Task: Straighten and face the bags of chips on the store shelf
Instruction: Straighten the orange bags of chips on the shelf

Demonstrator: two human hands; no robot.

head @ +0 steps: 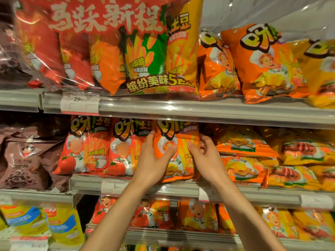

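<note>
Currently both hands are on one orange chip bag [176,151], middle shelf [163,189], dead centre of view. It stands upright, face out, third in a row with two red-orange tomato bags [85,145] at its 9 o'clock, touching side by side.

Readable writing:
- Orange bag and neighbours: 呀!土豆 across the top, chef cartoon below. Tomato bags also read 香浓酥脆 / 吮指回味.
- Top shelf multipack [145,57] at 12 o'clock: 缤纷美味5, rest of the line blurred. Red banner [105,15] above it: 马跃新程.
- Price tags: "19" on the upper rail tag [79,104], "5" on two middle rail tags [114,186]. Smaller digits unreadable.
- Brown bags [27,160] at 9 o'clock: text too blurred to read reliably.

Fingers:
- Left hand [154,162]: thumb pressed across the bag face, the other fingers wrapped round its left edge. Narrow span, gripping the bag.
- Right hand [206,158]: thumb on the bag face near the right edge, the other fingers curled behind that edge. Also gripping the bag.

Flat-lying orange and yellow bags [244,142] are stacked at 3 o'clock, just beside the right hand. Lower shelf at 6 o'clock holds more chef-logo bags [197,218], and blue-yellow bags [63,223] sit at 8 o'clock.
</note>
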